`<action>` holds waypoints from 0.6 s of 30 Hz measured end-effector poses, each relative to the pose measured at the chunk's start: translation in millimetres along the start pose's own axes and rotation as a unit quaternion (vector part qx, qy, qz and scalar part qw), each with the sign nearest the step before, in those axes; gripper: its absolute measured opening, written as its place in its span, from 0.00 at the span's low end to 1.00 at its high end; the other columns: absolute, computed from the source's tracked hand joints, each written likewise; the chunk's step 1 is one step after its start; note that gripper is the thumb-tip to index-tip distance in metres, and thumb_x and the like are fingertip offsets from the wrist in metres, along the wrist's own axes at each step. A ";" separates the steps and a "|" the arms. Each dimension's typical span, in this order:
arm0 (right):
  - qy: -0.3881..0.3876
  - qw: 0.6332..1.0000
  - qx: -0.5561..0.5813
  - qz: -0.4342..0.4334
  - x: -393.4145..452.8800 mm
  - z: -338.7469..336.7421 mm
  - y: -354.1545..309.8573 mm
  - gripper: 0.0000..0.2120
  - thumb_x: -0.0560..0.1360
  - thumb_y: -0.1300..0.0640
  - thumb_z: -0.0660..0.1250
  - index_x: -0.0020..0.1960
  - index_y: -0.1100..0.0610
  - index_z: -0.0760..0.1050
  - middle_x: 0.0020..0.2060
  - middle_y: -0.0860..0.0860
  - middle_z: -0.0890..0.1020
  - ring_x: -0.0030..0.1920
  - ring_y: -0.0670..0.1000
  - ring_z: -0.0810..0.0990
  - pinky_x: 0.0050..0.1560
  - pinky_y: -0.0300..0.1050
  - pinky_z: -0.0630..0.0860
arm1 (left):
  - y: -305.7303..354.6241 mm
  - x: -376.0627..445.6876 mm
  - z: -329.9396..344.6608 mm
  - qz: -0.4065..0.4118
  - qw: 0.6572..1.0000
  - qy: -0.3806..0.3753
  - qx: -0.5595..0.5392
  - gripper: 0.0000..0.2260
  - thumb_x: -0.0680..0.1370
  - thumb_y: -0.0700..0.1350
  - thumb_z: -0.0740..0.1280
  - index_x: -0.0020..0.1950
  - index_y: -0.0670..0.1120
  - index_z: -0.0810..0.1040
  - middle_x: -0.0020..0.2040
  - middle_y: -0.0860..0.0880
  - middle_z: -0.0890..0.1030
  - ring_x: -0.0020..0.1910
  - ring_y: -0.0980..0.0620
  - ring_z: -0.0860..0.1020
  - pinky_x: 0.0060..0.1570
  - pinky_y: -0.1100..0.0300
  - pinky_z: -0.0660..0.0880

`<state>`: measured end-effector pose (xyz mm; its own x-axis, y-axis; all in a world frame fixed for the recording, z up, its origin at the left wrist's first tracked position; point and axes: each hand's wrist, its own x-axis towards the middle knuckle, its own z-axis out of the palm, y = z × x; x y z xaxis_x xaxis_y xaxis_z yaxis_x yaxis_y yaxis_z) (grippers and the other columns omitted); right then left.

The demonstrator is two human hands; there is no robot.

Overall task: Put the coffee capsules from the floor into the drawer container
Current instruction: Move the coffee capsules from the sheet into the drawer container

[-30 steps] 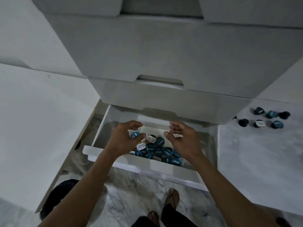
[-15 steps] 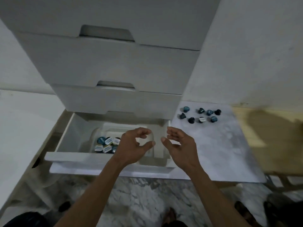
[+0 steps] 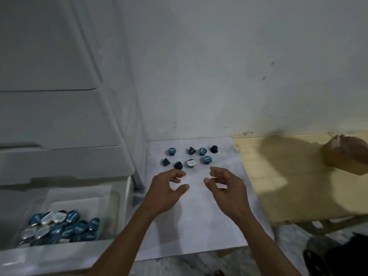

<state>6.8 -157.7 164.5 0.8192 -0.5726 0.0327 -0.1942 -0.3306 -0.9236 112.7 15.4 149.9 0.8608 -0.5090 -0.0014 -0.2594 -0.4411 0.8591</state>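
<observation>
Several coffee capsules [image 3: 191,163], teal, black and one white-topped, lie in two loose rows on a white sheet [image 3: 199,216] on the floor by the wall. My left hand [image 3: 166,189] hovers just short of the nearest black capsule [image 3: 178,165], fingers loosely curled and holding nothing. My right hand [image 3: 225,186] hovers beside it, also empty with relaxed, curled fingers. At the lower left the bottom drawer [image 3: 59,253] stands pulled out, and a clear container [image 3: 103,200] inside it holds a heap of capsules [image 3: 63,226].
A white drawer cabinet [image 3: 59,116] rises on the left, the white wall behind. A tan board [image 3: 288,176] lies right of the sheet with a brown box [image 3: 346,156] at the far right. A dark object [image 3: 334,257] sits at the bottom right.
My view and both hands have swung right, from over the open drawer to the sheet. The hands now hover just before the floor capsules, still empty.
</observation>
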 end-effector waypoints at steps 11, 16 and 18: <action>-0.079 0.996 -0.020 0.025 84.6 -16.8 53.5 0.14 0.73 0.53 0.74 0.58 0.47 0.78 0.49 0.40 0.81 0.46 0.36 0.80 0.41 0.27 0.75 | -13.7 52.7 67.9 -0.118 0.982 0.138 0.043 0.13 0.72 0.45 0.75 0.56 0.50 0.79 0.51 0.55 0.82 0.47 0.60 0.79 0.50 0.57 0.80; -0.097 0.994 -0.046 0.031 109.9 16.9 90.7 0.16 0.74 0.55 0.72 0.61 0.50 0.77 0.54 0.44 0.81 0.47 0.41 0.80 0.42 0.28 0.74 | -45.0 86.7 88.1 -0.130 0.977 0.153 0.071 0.17 0.73 0.42 0.73 0.61 0.47 0.78 0.56 0.49 0.81 0.48 0.54 0.79 0.50 0.56 0.79; -0.104 0.992 -0.065 0.020 120.8 31.8 104.8 0.17 0.75 0.56 0.72 0.63 0.51 0.76 0.57 0.46 0.80 0.47 0.42 0.80 0.43 0.28 0.73 | -59.6 101.6 95.4 -0.130 0.975 0.144 0.111 0.18 0.74 0.42 0.72 0.63 0.47 0.76 0.58 0.48 0.80 0.50 0.53 0.79 0.50 0.58 0.77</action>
<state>102.5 -237.6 59.5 0.9006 -0.4242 -0.0950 -0.2858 -0.4130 -0.8647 173.8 -80.6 49.7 0.9890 -0.1442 -0.0327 -0.0773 -0.6929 0.7168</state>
